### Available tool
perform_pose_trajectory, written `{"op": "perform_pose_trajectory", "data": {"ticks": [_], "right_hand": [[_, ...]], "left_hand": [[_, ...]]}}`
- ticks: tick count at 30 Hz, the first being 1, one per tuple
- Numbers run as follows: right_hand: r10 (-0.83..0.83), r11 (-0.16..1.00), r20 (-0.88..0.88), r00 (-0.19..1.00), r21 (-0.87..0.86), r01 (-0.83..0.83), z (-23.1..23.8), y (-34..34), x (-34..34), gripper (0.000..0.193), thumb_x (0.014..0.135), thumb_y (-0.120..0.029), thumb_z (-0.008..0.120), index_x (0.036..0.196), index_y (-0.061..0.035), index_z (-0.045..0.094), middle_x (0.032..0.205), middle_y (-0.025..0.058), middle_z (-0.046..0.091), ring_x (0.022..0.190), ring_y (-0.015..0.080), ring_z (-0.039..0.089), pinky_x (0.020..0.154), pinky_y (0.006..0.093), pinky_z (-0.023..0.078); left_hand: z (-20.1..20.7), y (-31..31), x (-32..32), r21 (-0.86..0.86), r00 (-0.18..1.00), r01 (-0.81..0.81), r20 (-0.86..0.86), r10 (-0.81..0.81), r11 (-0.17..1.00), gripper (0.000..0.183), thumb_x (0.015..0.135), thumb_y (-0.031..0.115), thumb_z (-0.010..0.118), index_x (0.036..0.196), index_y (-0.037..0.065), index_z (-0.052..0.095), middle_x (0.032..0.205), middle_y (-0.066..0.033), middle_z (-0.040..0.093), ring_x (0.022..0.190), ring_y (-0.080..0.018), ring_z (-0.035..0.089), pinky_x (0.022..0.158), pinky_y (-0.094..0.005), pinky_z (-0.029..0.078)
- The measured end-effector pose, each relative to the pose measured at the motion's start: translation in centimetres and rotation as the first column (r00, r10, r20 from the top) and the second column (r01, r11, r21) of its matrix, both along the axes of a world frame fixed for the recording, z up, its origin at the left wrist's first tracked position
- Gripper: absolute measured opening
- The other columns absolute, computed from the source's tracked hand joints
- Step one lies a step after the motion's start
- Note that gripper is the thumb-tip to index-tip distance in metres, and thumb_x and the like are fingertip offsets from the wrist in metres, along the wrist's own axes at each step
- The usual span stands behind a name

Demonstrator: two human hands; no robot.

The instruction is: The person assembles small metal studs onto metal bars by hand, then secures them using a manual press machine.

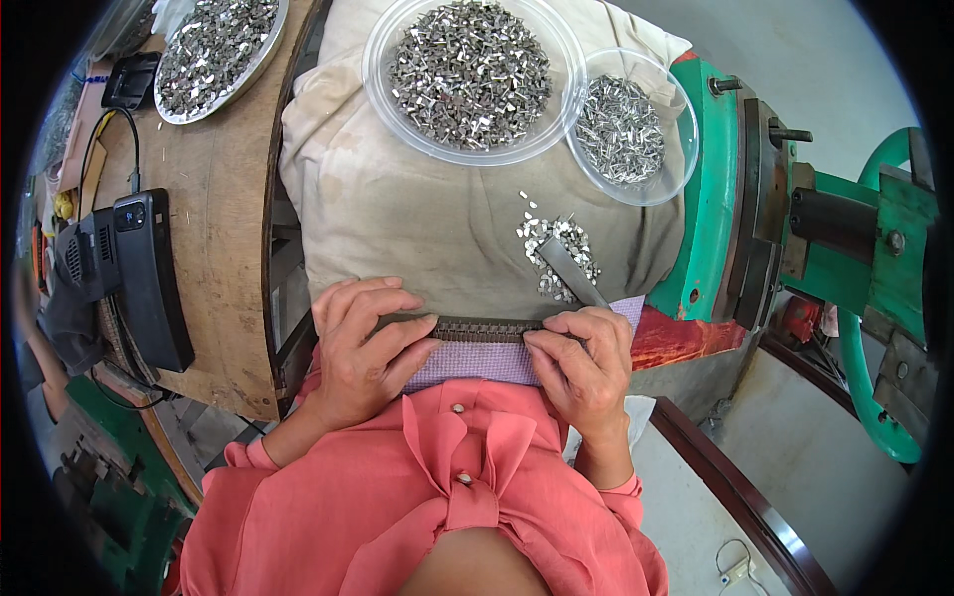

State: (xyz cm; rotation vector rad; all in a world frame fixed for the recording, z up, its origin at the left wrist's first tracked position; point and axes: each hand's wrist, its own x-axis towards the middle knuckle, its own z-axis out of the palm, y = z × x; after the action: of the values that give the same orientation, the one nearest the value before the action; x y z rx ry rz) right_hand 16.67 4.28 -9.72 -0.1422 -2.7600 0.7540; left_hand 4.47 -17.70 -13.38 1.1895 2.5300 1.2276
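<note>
The left hand [368,333] is pinching one end of a dark toothed strip [482,330], the right hand [588,360] is pinching the other, and it's lying crosswise at the cloth's [447,233] near edge! Up at the far edge, a big clear tub [467,156] is holding heaped grey metal pieces [472,74]; right beside it, a smaller clear tub [682,149] is holding slim silvery pins [618,129]. Loose chips [537,232] are lying beneath a flat metal tool [571,270]. By the wooden table's [224,248] far right corner, a white dish [185,119] is carrying more metal bits [214,55].
</note>
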Motion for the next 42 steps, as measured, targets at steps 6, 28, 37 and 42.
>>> {"op": "perform_pose_trajectory", "data": {"ticks": [6,28,37,42], "right_hand": [[-0.026,1.0,-0.032,0.999,0.014,0.026,0.0,0.0,0.2,0.026,0.064,-0.006,0.084,0.088,-0.0101,0.075,0.095,0.0009,0.066,0.09,0.0232,0.061,0.079,0.0362,0.045],[-0.145,0.987,-0.148,0.978,0.051,0.154,0.1,1.4,1.8,0.029,0.061,0.001,0.083,0.088,-0.0094,0.077,0.09,0.0023,0.064,0.083,0.0232,0.058,0.072,0.035,0.047],[-0.27,0.963,-0.105,0.957,-0.007,0.271,-0.9,2.2,1.7,0.029,0.067,-0.001,0.084,0.095,-0.0064,0.076,0.089,0.0054,0.064,0.081,0.0234,0.059,0.07,0.0347,0.047],[-0.315,0.949,-0.012,0.949,-0.003,0.315,-0.8,2.1,0.9,0.034,0.071,-0.003,0.084,0.103,-0.0049,0.074,0.093,0.0083,0.064,0.081,0.0254,0.059,0.07,0.0356,0.048]], "left_hand": [[0.0,0.0,0.0,0.002,1.0,0.003,0.001,-0.003,1.0,0.027,0.067,0.018,0.085,0.092,0.015,0.074,0.106,0.0003,0.066,0.109,-0.0248,0.06,0.096,-0.0414,0.037],[0.1,-0.2,0.1,-0.02,1.0,0.012,0.008,-0.012,1.0,0.028,0.067,0.017,0.085,0.093,0.015,0.074,0.108,-0.0004,0.066,0.11,-0.0255,0.061,0.098,-0.0462,0.038],[0.0,-0.2,0.2,-0.038,1.0,0.012,-0.011,-0.012,0.999,0.028,0.067,0.016,0.085,0.093,0.014,0.073,0.109,-0.0011,0.065,0.11,-0.0262,0.061,0.099,-0.0475,0.037],[-0.1,-0.2,0.3,-0.007,0.999,0.016,-0.03,-0.017,1.0,0.03,0.067,0.015,0.085,0.094,0.013,0.072,0.109,-0.0017,0.065,0.11,-0.0268,0.06,0.099,-0.0469,0.037]]}}
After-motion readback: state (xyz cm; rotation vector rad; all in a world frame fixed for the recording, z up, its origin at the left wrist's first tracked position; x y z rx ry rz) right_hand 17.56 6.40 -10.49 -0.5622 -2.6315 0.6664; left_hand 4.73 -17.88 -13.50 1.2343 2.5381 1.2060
